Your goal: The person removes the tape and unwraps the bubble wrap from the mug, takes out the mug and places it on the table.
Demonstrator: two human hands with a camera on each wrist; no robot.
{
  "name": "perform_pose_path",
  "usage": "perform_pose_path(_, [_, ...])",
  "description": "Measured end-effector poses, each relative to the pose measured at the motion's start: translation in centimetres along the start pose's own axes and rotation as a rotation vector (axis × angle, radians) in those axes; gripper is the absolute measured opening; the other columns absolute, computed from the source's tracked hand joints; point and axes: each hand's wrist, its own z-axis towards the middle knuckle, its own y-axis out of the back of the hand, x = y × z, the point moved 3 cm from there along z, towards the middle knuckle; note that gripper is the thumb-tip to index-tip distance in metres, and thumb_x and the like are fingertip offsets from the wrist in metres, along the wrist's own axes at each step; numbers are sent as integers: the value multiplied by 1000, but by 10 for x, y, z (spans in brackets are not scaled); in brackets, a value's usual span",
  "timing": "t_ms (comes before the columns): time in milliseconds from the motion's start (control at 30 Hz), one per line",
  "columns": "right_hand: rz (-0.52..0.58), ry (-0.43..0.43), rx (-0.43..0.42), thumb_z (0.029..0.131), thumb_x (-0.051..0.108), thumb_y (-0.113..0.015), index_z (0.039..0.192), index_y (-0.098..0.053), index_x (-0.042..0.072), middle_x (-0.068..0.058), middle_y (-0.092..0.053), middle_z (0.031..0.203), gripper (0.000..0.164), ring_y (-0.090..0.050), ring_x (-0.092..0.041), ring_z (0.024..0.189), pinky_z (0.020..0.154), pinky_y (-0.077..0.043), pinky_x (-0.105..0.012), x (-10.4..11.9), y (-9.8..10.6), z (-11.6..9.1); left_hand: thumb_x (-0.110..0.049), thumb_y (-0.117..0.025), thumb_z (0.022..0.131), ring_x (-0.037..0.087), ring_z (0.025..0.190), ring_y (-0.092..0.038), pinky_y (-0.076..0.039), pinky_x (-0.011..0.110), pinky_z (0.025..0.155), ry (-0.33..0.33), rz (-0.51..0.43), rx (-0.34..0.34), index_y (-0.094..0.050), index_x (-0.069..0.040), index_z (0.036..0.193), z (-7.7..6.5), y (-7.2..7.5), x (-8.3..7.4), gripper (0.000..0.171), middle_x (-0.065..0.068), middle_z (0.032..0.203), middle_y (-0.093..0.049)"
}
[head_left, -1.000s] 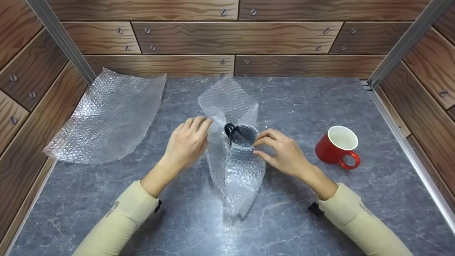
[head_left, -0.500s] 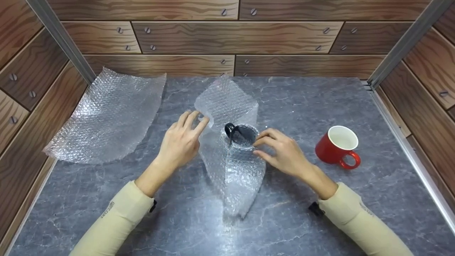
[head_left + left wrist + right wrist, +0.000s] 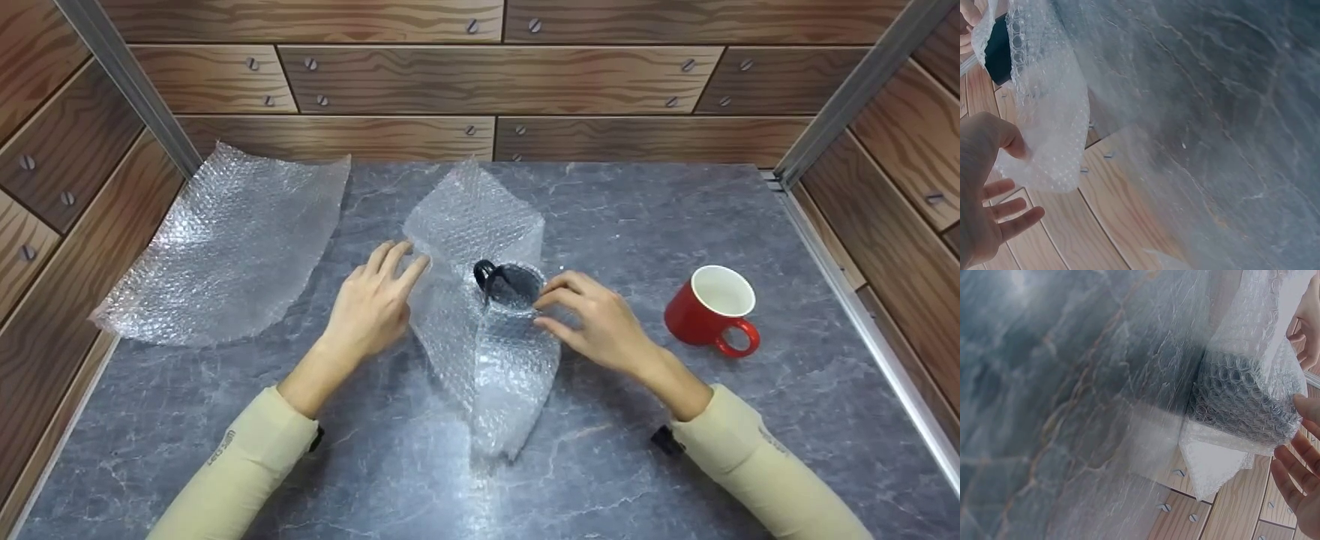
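A black mug (image 3: 514, 286) stands upright near the middle of the table, bubble wrap (image 3: 514, 352) round its body and its handle and mouth exposed. Curved fingers and thumb of my right hand (image 3: 596, 319) hold the mug's wrapped right side near the rim. My left hand (image 3: 371, 300) is at the loose left flap of the wrap, its fingers fairly straight and spread. In the left wrist view the thumb of that hand (image 3: 982, 185) meets the bubble wrap (image 3: 1050, 129). The right wrist view has the right fingertips (image 3: 1280, 454) against the wrapped mug (image 3: 1235, 396).
A red mug (image 3: 697, 311) with a white inside stands at the right, handle toward the front right. Another bubble wrap sheet (image 3: 232, 247) lies at the back left. Wood-patterned panels (image 3: 495, 79) border the grey marbled table (image 3: 600, 465) at the back and sides.
My left hand has moved left, and the wrap's left flap, curled over earlier, now spreads flatter to the left. The right hand and the black mug have stayed in place.
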Motion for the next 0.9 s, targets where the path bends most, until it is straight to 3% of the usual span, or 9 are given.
perform_pose_path(333, [-9,-1,5,88,23,-85,104,-78,13,-6,-74,111,20,-71,-21,101,90,-64,-37,0,1,1,-6,-77,74,43,139,-56,-66,46,76,28,12,43,-55,-15,147,-1,-2,6,77,23,153,-51])
perform_pose_path(667, [-4,17,-17,87,22,-86,103,-78,14,-5,-74,110,20,-71,-20,101,88,-64,-36,0,1,1,-10,-77,78,43,145,-50,-64,51,86,76,2,165,-56,-11,145,-9,-11,12,70,20,152,-53])
perform_pose_path(900, [1,19,-16,87,23,-86,103,-78,14,-5,-73,110,20,-71,-20,100,89,-64,-36,0,0,0,-14,-73,80,43,142,-52,-64,53,86,113,-8,172,-60,-8,138,-15,-16,16,60,21,147,-57])
